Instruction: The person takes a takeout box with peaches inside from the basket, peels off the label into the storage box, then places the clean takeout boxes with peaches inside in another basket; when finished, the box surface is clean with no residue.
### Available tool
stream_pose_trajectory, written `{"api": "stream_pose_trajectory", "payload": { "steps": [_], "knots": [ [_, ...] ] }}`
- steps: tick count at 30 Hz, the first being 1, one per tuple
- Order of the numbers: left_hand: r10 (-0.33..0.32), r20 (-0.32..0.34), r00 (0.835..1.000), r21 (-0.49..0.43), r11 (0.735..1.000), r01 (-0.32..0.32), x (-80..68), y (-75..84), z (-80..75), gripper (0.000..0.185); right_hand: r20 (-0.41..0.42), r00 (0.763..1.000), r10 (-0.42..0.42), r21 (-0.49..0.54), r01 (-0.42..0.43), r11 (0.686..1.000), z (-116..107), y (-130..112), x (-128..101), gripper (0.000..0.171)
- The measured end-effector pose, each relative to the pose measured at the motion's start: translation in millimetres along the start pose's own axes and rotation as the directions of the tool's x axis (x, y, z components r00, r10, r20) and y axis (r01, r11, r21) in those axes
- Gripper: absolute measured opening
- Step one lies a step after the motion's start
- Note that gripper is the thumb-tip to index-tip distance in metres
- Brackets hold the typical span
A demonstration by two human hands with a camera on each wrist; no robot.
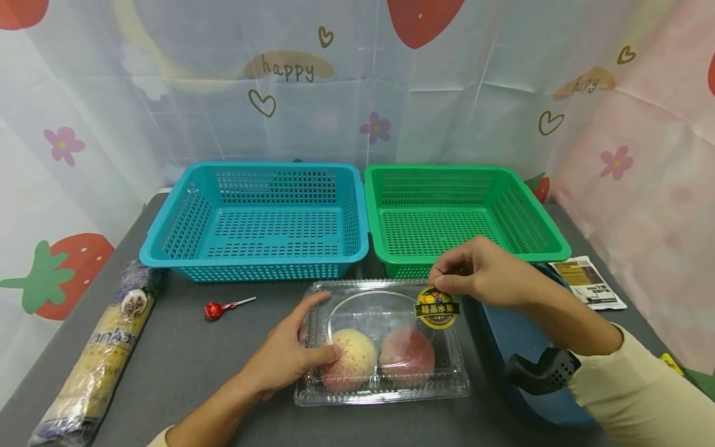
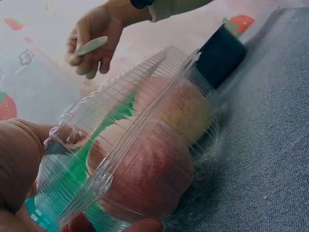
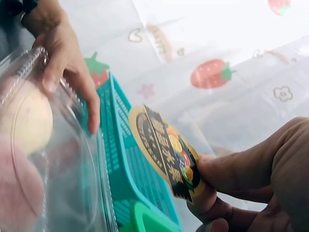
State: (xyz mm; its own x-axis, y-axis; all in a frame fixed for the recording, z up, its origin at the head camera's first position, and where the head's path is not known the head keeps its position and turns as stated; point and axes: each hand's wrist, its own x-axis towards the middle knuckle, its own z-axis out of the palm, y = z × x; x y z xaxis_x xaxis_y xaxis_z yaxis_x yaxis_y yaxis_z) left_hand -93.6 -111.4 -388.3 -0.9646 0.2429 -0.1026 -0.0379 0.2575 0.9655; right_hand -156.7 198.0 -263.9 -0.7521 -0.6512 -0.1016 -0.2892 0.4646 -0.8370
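Left hand (image 1: pixel 285 360) steadies clamshell (image 1: pixel 385 379); right hand (image 1: pixel 486 273) apparently pinches sticker (image 1: pixel 437 308).

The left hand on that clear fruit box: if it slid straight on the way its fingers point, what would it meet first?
Probably the right hand pinching the sticker; the left hand points that way across the clear box. Depth unclear.

teal basket (image 1: pixel 254 223), green basket (image 1: pixel 463 214), grey table (image 1: pixel 184 354), red lollipop (image 1: pixel 213 310), black-and-yellow sticker (image 1: pixel 437 308), strawberry-print curtain (image 1: pixel 357 81).
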Motion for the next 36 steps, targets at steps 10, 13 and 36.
{"api": "stream_pose_trajectory", "payload": {
  "steps": [10,13,36],
  "knots": [
    [-0.023,-0.001,1.0,0.001,1.0,0.023,0.4,0.9,1.3,0.082,0.07,0.996,-0.05,0.013,0.049,0.999,-20.7,13.0,-23.1,0.011],
    [-0.023,-0.006,1.0,0.0,1.0,0.023,0.3,0.8,1.6,0.081,0.091,0.993,-0.071,0.019,0.07,0.997,-26.0,18.7,-29.3,0.012],
    [-0.037,-0.025,0.999,0.016,0.999,0.038,0.5,2.5,0.0,0.081,0.211,0.974,-0.079,0.084,0.063,0.994,-51.8,78.7,-60.0,0.016]
  ]
}}
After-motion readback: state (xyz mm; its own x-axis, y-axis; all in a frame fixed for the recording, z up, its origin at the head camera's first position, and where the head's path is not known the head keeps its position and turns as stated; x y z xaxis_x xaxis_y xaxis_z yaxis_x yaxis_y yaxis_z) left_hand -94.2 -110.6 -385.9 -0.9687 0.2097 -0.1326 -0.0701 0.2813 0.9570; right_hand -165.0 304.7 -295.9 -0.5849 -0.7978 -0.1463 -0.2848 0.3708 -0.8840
